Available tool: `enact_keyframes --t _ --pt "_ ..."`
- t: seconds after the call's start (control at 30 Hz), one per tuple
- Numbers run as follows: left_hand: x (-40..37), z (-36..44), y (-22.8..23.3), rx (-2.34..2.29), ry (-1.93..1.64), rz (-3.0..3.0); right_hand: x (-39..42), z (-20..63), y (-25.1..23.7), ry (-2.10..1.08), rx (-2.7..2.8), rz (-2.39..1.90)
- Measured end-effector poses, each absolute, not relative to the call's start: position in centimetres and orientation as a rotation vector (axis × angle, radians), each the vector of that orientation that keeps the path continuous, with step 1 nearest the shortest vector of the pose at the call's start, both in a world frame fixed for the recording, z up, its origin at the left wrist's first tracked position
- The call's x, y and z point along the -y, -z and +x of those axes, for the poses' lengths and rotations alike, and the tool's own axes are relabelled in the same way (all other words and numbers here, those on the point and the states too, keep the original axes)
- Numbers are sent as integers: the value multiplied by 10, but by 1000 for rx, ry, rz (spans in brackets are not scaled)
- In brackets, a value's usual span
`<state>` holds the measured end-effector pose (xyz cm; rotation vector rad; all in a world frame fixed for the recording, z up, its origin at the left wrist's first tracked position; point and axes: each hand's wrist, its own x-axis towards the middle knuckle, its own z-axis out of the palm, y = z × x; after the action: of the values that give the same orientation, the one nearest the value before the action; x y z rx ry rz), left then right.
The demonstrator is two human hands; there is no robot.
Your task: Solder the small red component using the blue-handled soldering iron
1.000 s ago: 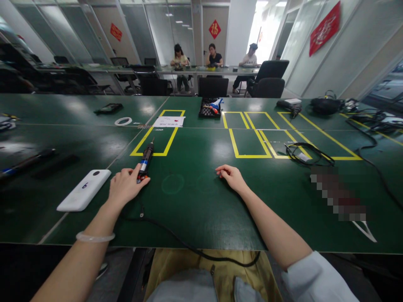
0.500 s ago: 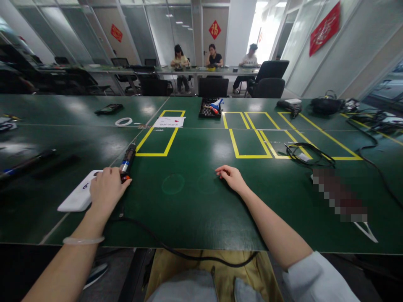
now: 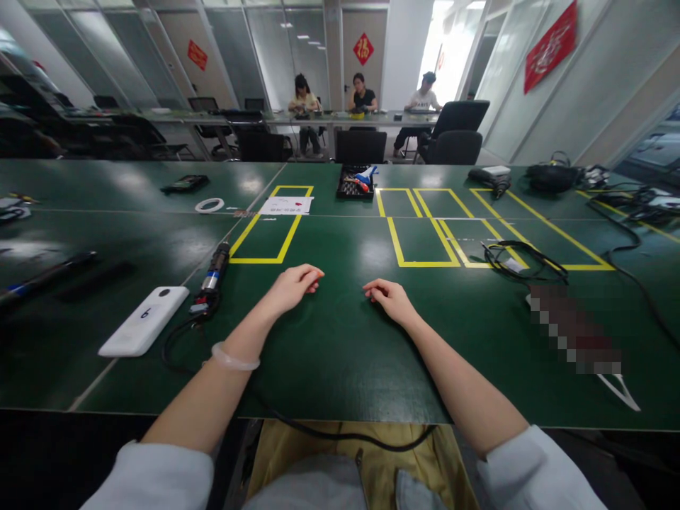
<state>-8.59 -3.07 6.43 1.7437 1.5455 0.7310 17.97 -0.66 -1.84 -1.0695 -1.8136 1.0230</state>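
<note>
My left hand (image 3: 292, 285) rests on the green table (image 3: 340, 340) near the middle, empty, with its fingers loosely curled. My right hand (image 3: 389, 297) lies a short way to its right, also empty, fingers bent down onto the surface. A black electric screwdriver (image 3: 212, 273) with a cord lies to the left of my left hand, apart from it. Beside the tool sits a flat white device (image 3: 143, 321) marked with a 6.
Yellow taped rectangles (image 3: 422, 241) mark the table ahead. A black tray of parts (image 3: 355, 182), a white paper (image 3: 285, 205), a tape ring (image 3: 208, 205) and coiled black cables (image 3: 518, 256) lie further out. Three people sit at a far table (image 3: 361, 99).
My left hand slid the screwdriver leftward next to the white device, let go of it, and moved right to the middle of the table. My right hand stayed put.
</note>
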Motion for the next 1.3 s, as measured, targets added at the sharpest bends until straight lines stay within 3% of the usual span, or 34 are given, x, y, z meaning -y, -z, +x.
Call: enact_keyframes --t 0.17,0.37,1.3 --pt "16 -21 -40 -1175 -740 1499 8 182 16 -1178 1748 -948" --pt "14 -9 -10 -985 -744 1434 9 177 17 -1404 1662 -799" --pt "24 -13 -5 -1079 -827 1313 10 175 19 -1272 1676 -884"
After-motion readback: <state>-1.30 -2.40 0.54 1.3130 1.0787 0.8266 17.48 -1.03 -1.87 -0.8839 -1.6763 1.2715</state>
